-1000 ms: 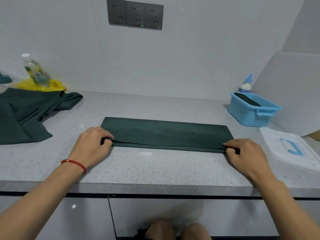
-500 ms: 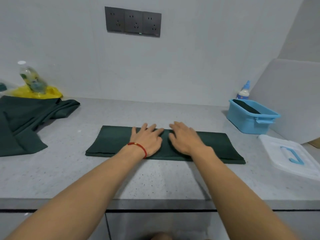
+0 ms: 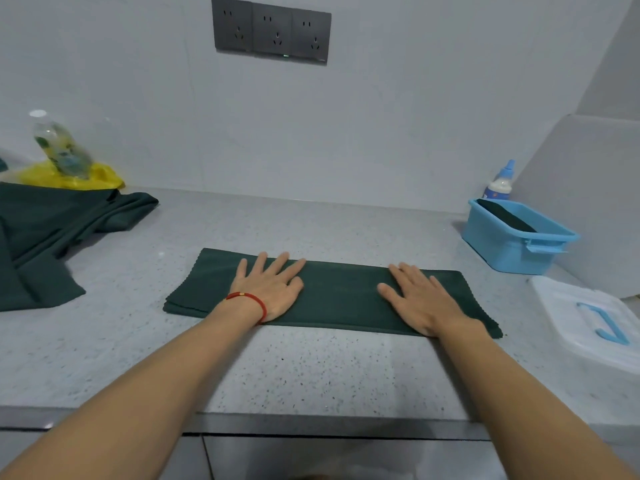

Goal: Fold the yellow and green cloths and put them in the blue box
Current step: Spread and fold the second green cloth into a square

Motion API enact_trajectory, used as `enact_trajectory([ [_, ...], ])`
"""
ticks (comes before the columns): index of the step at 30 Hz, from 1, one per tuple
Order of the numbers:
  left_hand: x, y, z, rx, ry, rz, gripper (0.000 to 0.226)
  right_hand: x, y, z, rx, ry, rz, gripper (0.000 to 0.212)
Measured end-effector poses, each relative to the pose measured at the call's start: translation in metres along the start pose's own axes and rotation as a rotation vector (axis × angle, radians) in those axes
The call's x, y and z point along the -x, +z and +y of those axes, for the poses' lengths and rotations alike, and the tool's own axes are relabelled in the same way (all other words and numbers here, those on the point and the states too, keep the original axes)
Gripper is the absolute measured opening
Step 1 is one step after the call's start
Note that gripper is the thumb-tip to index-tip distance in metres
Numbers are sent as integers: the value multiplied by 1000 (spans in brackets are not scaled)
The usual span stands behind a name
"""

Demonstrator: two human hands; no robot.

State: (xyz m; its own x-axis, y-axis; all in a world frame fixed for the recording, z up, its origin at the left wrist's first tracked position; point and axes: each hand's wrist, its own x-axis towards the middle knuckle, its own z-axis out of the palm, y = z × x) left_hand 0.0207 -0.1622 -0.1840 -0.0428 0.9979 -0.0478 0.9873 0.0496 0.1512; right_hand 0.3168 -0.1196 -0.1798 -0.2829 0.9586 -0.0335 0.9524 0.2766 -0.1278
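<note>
- Yellow cloth (image 3: 74, 177) sits crumpled at the far left against the wall, a plastic bottle (image 3: 60, 147) resting on it, with a loose heap of green cloth (image 3: 45, 233) spread just in front; none of this is folded yet.
- Green cloth strip (image 3: 332, 292), folded into a long band, lies flat at the middle of the speckled counter (image 3: 311, 372).
- The left hand (image 3: 268, 289), a red cord at the wrist, presses palm-down on the strip's left half, fingers straight and spread, gripping nothing.
- The right hand (image 3: 420, 301) lies flat too, near the strip's right end; half a second ago both palms met at the centre, so they are sweeping outward to smooth the fold.
- That suggests the lengthwise fold is set and a crosswise fold likely comes next.
- The blue box (image 3: 512, 247) waits at the right with a dark folded cloth inside, its clear lid (image 3: 588, 323) lying beside it.
</note>
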Motion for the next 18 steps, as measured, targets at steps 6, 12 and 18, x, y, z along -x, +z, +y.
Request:
enact_trajectory([
  [6,-2,-9,-75,-21,-132,41,56,13,-7,67,38,186,14,78],
  [12,0,-10,-91,-31,-155,54,56,12,-6,70,69,215,-18,80],
  [18,1,-8,-87,-23,-161,70,56,7,-36,29,280,246,-42,71],
])
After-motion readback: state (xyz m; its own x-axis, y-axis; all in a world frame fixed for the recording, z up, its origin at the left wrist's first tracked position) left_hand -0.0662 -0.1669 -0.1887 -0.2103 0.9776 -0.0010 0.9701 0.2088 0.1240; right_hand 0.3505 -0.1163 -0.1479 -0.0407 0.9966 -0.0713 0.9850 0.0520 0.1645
